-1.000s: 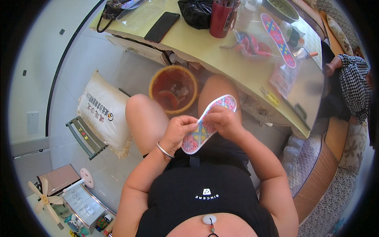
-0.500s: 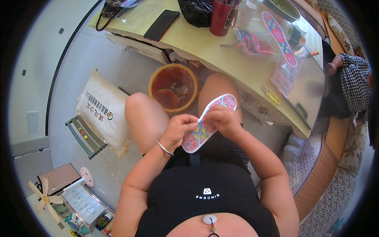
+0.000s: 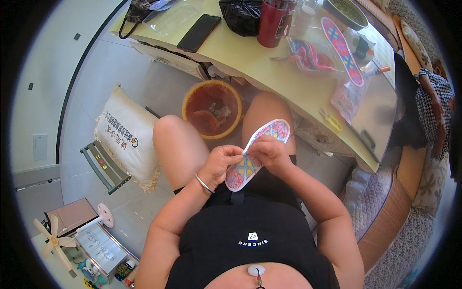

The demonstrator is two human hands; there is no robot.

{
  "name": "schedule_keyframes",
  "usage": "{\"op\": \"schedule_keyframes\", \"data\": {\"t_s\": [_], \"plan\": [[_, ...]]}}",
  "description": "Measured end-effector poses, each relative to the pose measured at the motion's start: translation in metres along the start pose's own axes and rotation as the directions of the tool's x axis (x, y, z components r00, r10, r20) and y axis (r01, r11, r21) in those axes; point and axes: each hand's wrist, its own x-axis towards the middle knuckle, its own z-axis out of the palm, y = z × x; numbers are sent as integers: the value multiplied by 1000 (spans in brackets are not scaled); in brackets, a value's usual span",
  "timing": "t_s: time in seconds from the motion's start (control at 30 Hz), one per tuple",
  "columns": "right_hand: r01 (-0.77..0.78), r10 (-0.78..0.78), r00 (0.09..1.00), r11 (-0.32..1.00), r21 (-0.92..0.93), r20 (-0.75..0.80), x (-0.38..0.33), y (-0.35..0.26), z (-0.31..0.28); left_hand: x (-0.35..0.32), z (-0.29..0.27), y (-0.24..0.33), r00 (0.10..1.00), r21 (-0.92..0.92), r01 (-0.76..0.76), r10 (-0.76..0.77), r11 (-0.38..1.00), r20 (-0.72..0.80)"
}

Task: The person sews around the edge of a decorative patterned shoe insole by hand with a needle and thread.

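Over my lap I hold an embroidered insole (image 3: 239,177) with a white rim and a pink, blue and yellow pattern. My left hand (image 3: 222,163) is closed, thumb and forefinger pinching the insole's left edge at its narrow middle. On the opposite side, my right hand (image 3: 269,153) is closed over the insole, its fingertips bunched close to the left thumb. Any needle or thread between those fingers is too small to make out. A matching insole (image 3: 342,52) lies on the table, beside a clear bag of pink and red thread (image 3: 312,55).
The yellow table (image 3: 269,77) bears a phone (image 3: 198,33), a dark red cup (image 3: 275,24), a black bag (image 3: 240,17) and yellow-handled scissors (image 3: 330,119). An orange bucket (image 3: 212,109) stands by my knees, near a cushion (image 3: 126,139) and a folding stool (image 3: 105,166). Another person (image 3: 429,111) is at right.
The insole and both my hands sit slightly lower, with the same pinching hold. The other person's arm at the right has shifted away from the table.
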Motion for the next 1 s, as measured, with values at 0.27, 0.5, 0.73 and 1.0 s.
{"op": "schedule_keyframes", "data": {"t_s": [0.27,0.5,0.73,1.0], "plan": [[43,-36,994,997,-67,101,5,-3,-29,-17,14,13,985,-65,63,-52,996,164],[195,-154,978,908,-372,137,4,-5,-28,-19,18,-1,992,-148,97,-84,984,90],[210,-192,978,927,-310,86,2,-13,-15,-17,16,-3,993,-135,40,-23,990,120],[133,-139,990,950,-282,1,9,-25,-22,-41,33,8,999,-105,12,-7,994,52]]}}
